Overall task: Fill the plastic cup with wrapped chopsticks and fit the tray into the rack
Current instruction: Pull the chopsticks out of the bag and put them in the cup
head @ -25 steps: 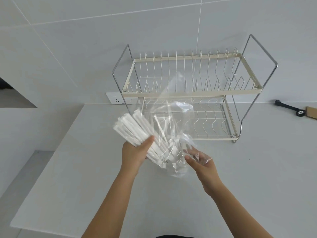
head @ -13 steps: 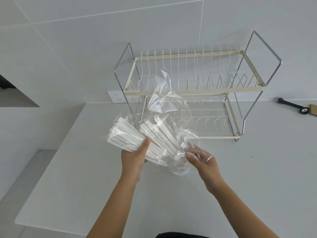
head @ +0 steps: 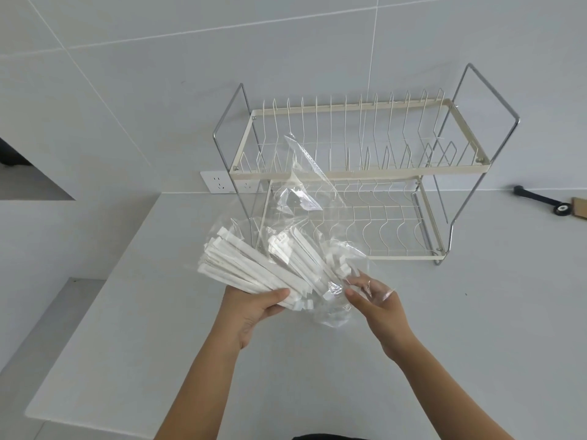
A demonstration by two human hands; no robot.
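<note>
My left hand (head: 254, 309) grips a bundle of white paper-wrapped chopsticks (head: 244, 268), fanned up and to the left above the counter. A clear plastic bag (head: 305, 198) still surrounds part of the bundle and rises in front of the rack. My right hand (head: 374, 296) pinches the bag's lower end beside the chopstick tips. The two-tier cream wire dish rack (head: 359, 169) stands against the wall behind them. No plastic cup and no tray are in view.
The white counter (head: 460, 328) drops off at its left and front edges. A wall socket (head: 219, 183) sits left of the rack. A black tool (head: 540, 200) and a brown object (head: 579, 209) lie at the far right by the wall.
The left hand has drawn the chopstick bundle further left and lower, out of the bag. The right hand holds the bag end almost in place. The bag's top has shifted upward.
</note>
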